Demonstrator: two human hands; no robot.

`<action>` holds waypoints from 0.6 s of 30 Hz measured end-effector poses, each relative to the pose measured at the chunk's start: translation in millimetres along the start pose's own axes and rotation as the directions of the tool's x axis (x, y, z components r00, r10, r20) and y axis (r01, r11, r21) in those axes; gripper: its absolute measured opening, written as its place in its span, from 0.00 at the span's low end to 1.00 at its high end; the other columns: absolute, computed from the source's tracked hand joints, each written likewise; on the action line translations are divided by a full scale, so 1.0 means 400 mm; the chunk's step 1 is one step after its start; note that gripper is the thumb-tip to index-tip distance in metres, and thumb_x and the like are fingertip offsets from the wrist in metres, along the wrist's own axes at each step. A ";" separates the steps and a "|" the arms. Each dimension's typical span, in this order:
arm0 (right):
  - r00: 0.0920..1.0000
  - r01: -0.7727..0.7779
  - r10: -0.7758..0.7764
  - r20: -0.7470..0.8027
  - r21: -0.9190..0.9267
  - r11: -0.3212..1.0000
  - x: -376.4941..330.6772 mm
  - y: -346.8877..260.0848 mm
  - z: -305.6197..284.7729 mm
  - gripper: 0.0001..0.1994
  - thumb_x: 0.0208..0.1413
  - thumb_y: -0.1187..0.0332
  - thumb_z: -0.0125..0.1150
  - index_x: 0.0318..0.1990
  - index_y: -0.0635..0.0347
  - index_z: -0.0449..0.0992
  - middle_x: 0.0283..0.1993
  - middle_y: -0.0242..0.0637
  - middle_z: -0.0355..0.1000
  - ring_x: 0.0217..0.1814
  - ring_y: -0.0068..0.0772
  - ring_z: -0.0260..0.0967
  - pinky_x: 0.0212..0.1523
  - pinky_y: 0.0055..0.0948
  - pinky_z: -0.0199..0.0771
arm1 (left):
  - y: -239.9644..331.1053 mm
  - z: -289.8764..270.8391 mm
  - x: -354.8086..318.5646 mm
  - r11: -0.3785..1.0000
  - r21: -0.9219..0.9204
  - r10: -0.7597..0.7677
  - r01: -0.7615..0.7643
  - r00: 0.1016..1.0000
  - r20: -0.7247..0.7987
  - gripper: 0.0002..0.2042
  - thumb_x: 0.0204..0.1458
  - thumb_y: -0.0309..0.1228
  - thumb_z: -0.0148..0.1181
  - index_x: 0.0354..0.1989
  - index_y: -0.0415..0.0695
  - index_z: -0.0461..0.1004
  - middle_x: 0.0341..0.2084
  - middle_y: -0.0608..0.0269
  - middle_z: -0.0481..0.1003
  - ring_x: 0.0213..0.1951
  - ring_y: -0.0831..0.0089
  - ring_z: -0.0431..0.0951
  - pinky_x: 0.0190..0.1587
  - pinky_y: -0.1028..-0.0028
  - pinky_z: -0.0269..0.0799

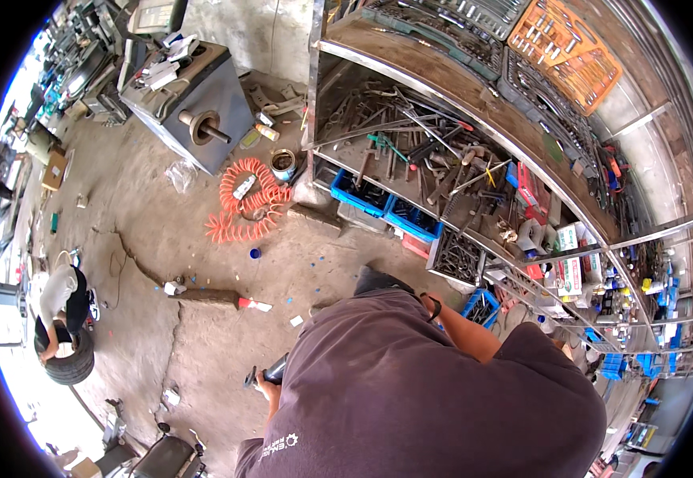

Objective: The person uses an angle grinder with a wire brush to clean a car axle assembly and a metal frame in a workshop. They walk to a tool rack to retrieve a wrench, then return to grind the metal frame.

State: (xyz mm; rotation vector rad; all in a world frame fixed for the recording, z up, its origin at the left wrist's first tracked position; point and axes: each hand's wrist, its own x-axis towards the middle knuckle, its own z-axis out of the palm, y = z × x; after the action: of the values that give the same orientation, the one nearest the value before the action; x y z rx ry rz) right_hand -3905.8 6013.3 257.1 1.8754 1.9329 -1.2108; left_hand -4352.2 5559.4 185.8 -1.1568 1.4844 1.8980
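My torso in a dark purple-brown shirt fills the lower middle and hides much of both arms. At its left edge my left hand [267,385] is closed around a black cylindrical tool [278,369]; its exact kind does not show. My right hand [426,302], below a dark wristband [435,308], is at my waist near my dark trousers [377,280]. Its fingers are hidden behind the shirt. On the floor ahead lie a blue cap [255,253] and a white scrap [296,321].
Metal shelving [450,88] crowded with hand tools runs along the right, with blue bins [360,195] below. An orange coiled hose [243,199] and an open can [283,163] sit near a grey wheel balancer [195,99]. At far left, another person [60,299] bends over a tire [71,362].
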 end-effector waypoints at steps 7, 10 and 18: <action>0.997 0.028 -0.016 0.078 -0.153 0.988 0.004 -0.025 -0.010 0.19 0.59 0.54 0.60 0.43 0.60 0.86 0.48 0.57 0.81 0.53 0.61 0.78 0.51 0.48 0.77 | -0.007 -0.034 0.011 0.990 0.012 0.139 -0.139 0.990 0.036 0.15 0.52 0.39 0.70 0.45 0.48 0.77 0.39 0.61 0.78 0.39 0.64 0.78 0.46 0.59 0.77; 0.997 0.081 -0.082 -0.002 -0.123 0.989 0.019 -0.022 0.007 0.16 0.52 0.58 0.64 0.37 0.64 0.85 0.42 0.59 0.80 0.47 0.63 0.79 0.46 0.49 0.78 | -0.004 -0.025 0.014 0.987 -0.053 0.149 -0.149 0.989 -0.005 0.17 0.49 0.36 0.73 0.46 0.47 0.77 0.38 0.61 0.79 0.38 0.65 0.79 0.43 0.60 0.79; 0.996 -0.049 0.058 -0.069 0.116 0.992 0.014 0.010 0.051 0.17 0.48 0.60 0.67 0.38 0.67 0.85 0.40 0.59 0.81 0.42 0.62 0.81 0.42 0.49 0.80 | 0.076 0.114 -0.004 0.974 0.172 0.143 -0.146 0.989 0.030 0.18 0.49 0.35 0.74 0.46 0.46 0.76 0.39 0.60 0.78 0.37 0.65 0.79 0.40 0.60 0.80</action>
State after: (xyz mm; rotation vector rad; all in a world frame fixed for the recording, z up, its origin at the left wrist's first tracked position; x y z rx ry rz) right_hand -3911.1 6003.8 238.7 2.0407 1.8726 -1.2798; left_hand -4390.2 5593.1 206.7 -0.9753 1.7277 1.8226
